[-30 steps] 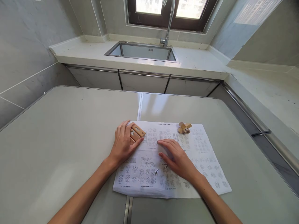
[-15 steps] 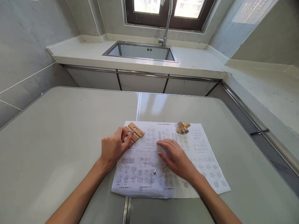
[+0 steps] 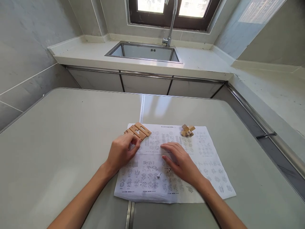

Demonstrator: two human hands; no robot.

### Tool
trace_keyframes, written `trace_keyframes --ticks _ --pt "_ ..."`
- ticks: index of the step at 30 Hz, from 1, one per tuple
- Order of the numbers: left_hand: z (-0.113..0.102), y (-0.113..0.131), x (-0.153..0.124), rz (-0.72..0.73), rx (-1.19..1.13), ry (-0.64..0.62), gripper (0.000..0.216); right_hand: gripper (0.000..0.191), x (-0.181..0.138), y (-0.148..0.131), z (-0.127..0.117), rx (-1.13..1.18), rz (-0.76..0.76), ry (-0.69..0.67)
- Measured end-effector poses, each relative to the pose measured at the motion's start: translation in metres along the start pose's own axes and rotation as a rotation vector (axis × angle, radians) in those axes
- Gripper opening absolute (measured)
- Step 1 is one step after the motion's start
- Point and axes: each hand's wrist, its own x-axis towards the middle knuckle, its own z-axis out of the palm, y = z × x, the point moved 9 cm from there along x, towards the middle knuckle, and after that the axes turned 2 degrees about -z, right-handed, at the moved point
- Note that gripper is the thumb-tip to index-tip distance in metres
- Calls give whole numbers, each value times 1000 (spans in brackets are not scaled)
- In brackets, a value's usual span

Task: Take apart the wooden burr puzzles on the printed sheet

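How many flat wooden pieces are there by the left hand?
3 in view, side by side: the right piece, the middle piece and the left piece, partly covered by the left hand, which may hide more.

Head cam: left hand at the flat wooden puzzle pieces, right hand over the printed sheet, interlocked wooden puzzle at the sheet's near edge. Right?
Not quite: the interlocked wooden puzzle sits by the far edge of the printed sheet, as the head view shows. The rest holds: left hand at the flat wooden puzzle pieces, right hand over the sheet.
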Motion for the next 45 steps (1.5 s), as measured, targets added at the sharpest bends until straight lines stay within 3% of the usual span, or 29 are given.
trace_keyframes --ticks 3,6,12,16,28,37,40,45 --pt "7 20 -5 179 -72 -68 20 27 -1 9 -4 59 101 52" --pt "13 35 -11 302 -66 -113 22 29 -5 21 -17 129 237 196" --pt "18 42 -15 347 -74 -146 23 50 -16 43 -38 418 454 492" --pt "19 42 -14 337 -54 -171 24 62 -21 58 -39 590 563 559" --pt "24 42 -15 308 -27 -243 26 64 -26 75 -38 757 687 589" --pt "24 41 -14 310 -27 -246 26 28 -25 73 -35 802 660 555" --pt "25 41 -15 303 -36 -248 26 21 -19 64 -33 784 603 473" --pt "26 39 -15 224 -120 -286 16 20 -8 41 -16 759 447 217"
